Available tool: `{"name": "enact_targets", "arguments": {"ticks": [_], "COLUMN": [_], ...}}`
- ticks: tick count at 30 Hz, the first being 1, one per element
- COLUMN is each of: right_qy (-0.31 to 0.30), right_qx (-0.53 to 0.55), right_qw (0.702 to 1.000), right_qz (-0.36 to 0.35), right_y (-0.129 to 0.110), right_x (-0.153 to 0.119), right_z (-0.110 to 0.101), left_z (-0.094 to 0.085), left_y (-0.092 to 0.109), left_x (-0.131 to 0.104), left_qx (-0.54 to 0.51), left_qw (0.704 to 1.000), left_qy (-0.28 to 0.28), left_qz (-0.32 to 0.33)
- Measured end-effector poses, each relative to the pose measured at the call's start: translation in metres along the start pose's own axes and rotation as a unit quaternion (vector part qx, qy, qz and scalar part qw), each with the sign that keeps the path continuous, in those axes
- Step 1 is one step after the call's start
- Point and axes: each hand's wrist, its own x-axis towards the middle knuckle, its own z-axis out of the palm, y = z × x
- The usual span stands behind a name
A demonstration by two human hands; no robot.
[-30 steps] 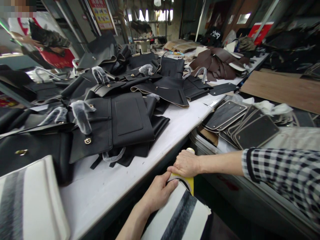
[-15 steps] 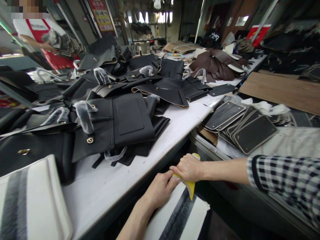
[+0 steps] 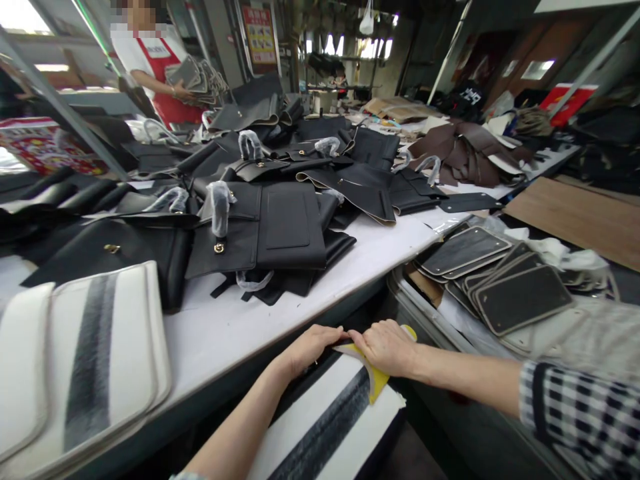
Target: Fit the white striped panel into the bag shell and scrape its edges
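My right hand (image 3: 389,347) is closed around a yellow-handled tool (image 3: 377,380) with a curved edge. That edge lies over the far end of a white board with a dark stripe (image 3: 325,427). Just left of the tool, my left hand (image 3: 313,347) reaches to the board's far corner, its fingertips close to my right thumb. The left fingers are bent over the edge, and what they hold, if anything, is hidden.
Black leather bags (image 3: 290,227) cover much of the white table (image 3: 285,323). White striped flaps (image 3: 115,347) lie at its near left. Dark panels (image 3: 523,300) are stacked on the right. A person in a red apron (image 3: 167,67) holds a bundle at the back left.
The view has turned left, showing more of the white flaps. My left hand has moved off the board's top face toward its far left edge. My right hand still holds the yellow tool.
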Motion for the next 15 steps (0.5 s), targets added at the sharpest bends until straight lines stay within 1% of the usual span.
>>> {"name": "enact_targets", "arguments": {"ticks": [2, 5, 10, 13, 15], "right_qy": [-0.003, -0.007, -0.011, -0.020, -0.036], "right_qx": [0.008, 0.032, 0.119, 0.211, 0.289], "right_qw": [1.000, 0.999, 0.992, 0.975, 0.953], "right_qz": [0.010, 0.022, 0.036, 0.062, 0.084], "right_y": [0.000, 0.001, 0.005, 0.011, 0.016], "right_x": [-0.002, -0.004, -0.003, -0.003, -0.006], "right_z": [0.002, 0.004, 0.007, 0.011, 0.015], "left_z": [-0.002, -0.001, 0.002, 0.001, 0.000], "left_y": [-0.003, -0.006, -0.005, -0.004, -0.005], "left_x": [0.002, 0.007, 0.013, 0.014, 0.014], "left_qx": [-0.039, -0.045, -0.049, -0.054, -0.060], "left_qw": [0.999, 0.998, 0.997, 0.997, 0.997], "left_qy": [0.001, -0.002, -0.005, 0.002, 0.006], "left_qz": [-0.032, -0.053, -0.057, -0.051, -0.049]}}
